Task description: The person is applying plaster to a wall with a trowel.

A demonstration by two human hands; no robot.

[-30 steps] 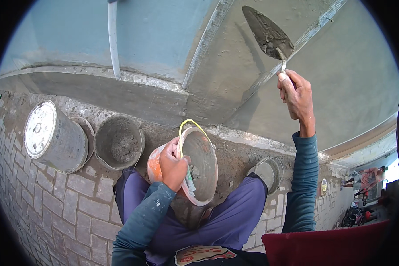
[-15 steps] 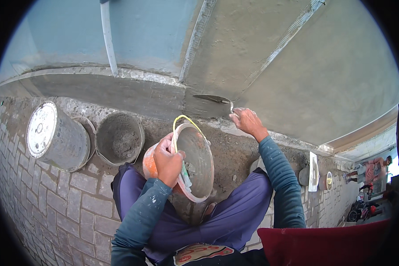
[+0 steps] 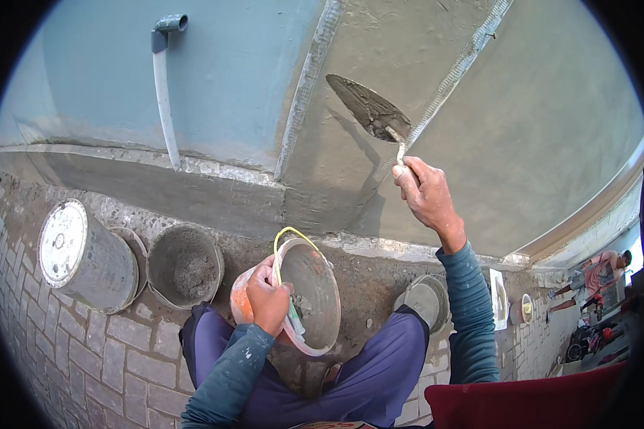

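Observation:
My right hand [image 3: 427, 191] grips the pale handle of a pointed trowel [image 3: 368, 107], whose mortar-coated blade is raised against the wet grey plaster of the wall [image 3: 379, 43]. My left hand [image 3: 268, 300] clasps the rim of an orange bucket [image 3: 309, 294] with a yellow wire handle, tilted toward me above my knees. Grey mortar coats the bucket's inside. A small tool with a pale blade is pinned against the rim under my fingers. Both sleeves are teal, and my trousers are blue-purple.
On the brick paving to my left stand a grey bucket of mortar [image 3: 184, 264] and a capped metal drum [image 3: 82, 256]. A white pipe [image 3: 163, 86] runs down the blue wall. A small pan [image 3: 428, 300] lies by my right knee. People stand far right [image 3: 594, 275].
My right hand dipped the trowel down to the bucket's rim half a second ago, then lifted it back up to the plastered wall. The bucket has stayed in my left hand.

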